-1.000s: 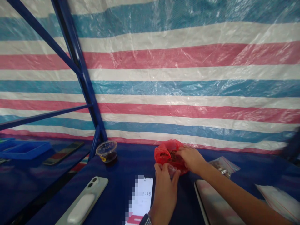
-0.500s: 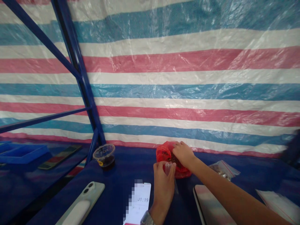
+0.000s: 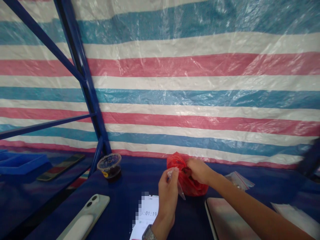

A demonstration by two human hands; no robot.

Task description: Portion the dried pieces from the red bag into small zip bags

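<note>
A thin red plastic bag (image 3: 192,185) sits crumpled on the blue table, its mouth open and dark contents just showing. My right hand (image 3: 200,171) is curled at the mouth of this bag. Its fingertips are down inside, so what they grip is hidden. Just left of the red bag, my left hand (image 3: 168,188) pinches a small clear plastic bag (image 3: 180,190) between thumb and fingers. The clear bag hangs down in front of the red one; I cannot make out anything in it.
Near my left wrist lies a lit phone (image 3: 148,213). Farther left are a pale phone (image 3: 86,216) and a lidded clear tub (image 3: 110,166) of dark liquid. To the right are a tablet-like device (image 3: 225,216), a filled zip bag (image 3: 238,180) and flat clear bags (image 3: 297,218).
My left hand has drawn slightly left with the clear bag, which shows more. My right hand has curled lower into the red bag, whose lower part has spread to the right.
</note>
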